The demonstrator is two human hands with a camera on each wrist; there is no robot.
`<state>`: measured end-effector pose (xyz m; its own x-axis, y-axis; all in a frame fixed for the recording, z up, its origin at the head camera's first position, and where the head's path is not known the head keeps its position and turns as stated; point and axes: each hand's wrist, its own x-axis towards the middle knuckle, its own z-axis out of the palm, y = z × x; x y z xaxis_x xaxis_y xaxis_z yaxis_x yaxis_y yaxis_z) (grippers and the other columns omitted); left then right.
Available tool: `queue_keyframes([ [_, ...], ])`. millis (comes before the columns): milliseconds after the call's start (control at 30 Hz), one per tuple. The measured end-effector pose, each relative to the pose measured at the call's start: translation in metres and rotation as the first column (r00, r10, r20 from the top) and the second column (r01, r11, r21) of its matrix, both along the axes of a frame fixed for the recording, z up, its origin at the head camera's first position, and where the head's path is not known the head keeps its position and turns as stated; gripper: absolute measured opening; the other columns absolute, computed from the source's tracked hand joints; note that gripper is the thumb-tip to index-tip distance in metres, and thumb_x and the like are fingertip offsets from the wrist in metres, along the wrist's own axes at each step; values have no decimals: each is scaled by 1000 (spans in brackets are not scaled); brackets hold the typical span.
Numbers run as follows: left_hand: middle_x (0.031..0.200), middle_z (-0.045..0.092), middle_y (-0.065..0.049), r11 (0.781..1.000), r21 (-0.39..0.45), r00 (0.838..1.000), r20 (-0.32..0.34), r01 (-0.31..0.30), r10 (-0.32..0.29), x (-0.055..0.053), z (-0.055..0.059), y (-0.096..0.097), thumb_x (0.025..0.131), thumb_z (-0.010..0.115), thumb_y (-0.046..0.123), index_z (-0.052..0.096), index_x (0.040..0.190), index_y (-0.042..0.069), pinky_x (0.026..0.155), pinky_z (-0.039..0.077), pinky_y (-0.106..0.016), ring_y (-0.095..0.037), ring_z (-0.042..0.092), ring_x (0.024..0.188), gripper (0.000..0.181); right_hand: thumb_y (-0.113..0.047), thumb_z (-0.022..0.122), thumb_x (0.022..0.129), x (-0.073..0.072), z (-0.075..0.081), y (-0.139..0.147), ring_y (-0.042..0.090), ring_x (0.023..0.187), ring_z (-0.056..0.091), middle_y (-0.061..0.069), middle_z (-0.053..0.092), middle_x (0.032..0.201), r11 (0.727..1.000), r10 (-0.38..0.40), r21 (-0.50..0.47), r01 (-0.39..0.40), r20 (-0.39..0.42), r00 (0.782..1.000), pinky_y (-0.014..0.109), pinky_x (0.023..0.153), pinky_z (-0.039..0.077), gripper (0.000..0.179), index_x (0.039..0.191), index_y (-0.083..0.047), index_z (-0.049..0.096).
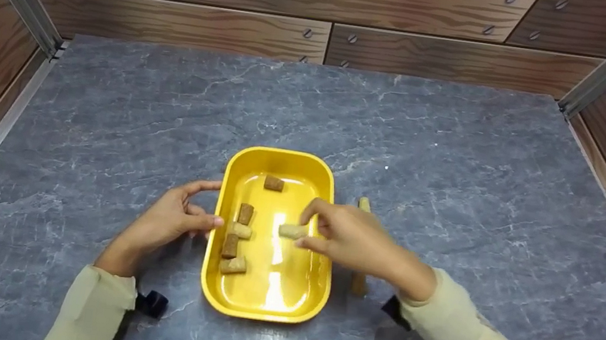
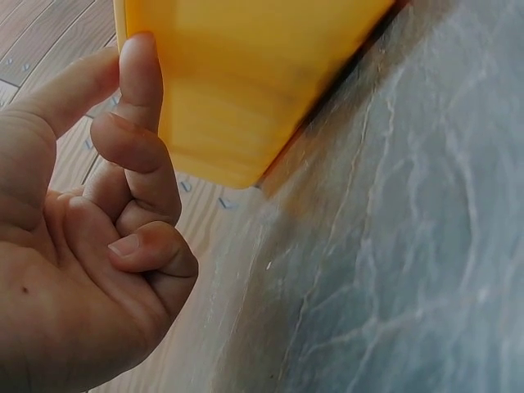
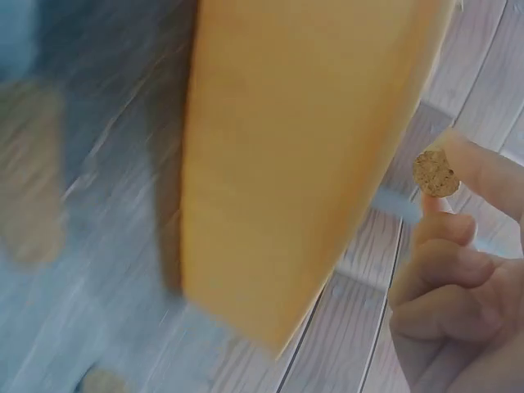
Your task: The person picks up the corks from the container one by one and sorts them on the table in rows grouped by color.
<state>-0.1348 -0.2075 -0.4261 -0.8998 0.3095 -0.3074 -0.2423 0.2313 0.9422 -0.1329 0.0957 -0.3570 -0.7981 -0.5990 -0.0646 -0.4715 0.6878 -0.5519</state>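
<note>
A deep yellow tray (image 1: 264,316) with rounded corners stands on the table. Its left rim is pinched by my left hand (image 1: 169,213), thumb over the edge and fingers against the outer wall (image 2: 221,106). My right hand (image 1: 352,239) is over the tray's right side, holding a pale cork (image 1: 292,231) between thumb and fingertip. The cork's round, speckled end (image 3: 435,173) shows in the right wrist view. Along the left inside lie brown corks (image 1: 230,246) and pale corks (image 1: 233,266), with one brown cork (image 1: 274,183) farther back.
Right of the tray, a pale cork (image 1: 364,204) and a brown one (image 1: 359,284) show in a line partly hidden under my right forearm. The grey marbled table (image 1: 456,174) is bounded by wood-patterned walls (image 1: 181,22) at the back and both sides.
</note>
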Motion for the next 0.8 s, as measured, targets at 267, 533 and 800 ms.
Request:
queue_keyframes([
  [267,60,61,4,1000,1,1000,-8,-2,2,-1,0,0,83,76,17,37,146,8,54,39,-23,-9,48,53,74,-30,74,84,-15,-1,42,9,55,40,-1,51,68,981,-168,-88,172,47,985,21,49,36,26,99,-11,65],
  [533,60,61,4,1000,9,999,-24,28,-28,-1,1,-1,85,74,16,35,147,6,52,37,-24,-9,47,52,74,-32,73,85,-28,-3,79,12,58,41,3,52,73,932,-346,-81,352,81,935,21,48,36,33,102,-6,64],
  [800,60,62,4,1000,3,1000,-13,17,-17,0,0,0,84,74,15,36,147,7,49,38,-24,-8,48,51,74,-34,70,88,-43,-19,110,10,55,37,4,51,75,888,-461,6,461,9,887,24,49,33,34,102,-3,63],
])
